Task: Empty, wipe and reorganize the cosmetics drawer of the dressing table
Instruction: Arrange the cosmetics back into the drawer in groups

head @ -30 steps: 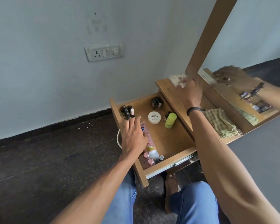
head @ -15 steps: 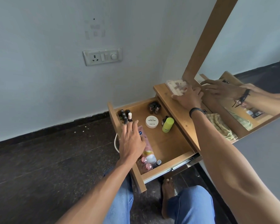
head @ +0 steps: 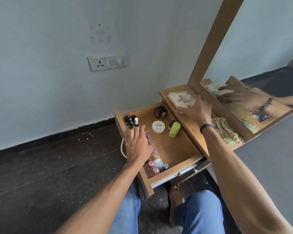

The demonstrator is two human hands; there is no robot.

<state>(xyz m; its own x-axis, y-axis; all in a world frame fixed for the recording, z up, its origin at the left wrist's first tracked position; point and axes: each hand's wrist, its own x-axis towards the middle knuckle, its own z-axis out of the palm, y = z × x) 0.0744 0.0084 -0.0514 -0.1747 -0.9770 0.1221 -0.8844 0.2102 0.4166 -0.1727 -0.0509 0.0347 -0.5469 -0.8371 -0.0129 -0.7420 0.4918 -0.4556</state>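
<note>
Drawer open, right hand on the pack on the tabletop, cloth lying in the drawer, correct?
Not quite. The head view shows the cloth on the tabletop, not in the drawer. The rest holds: drawer open, right hand on the pack.

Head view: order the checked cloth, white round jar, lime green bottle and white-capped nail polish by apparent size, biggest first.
1. checked cloth
2. white round jar and lime green bottle: too alike to rank
3. white-capped nail polish, smallest
</note>
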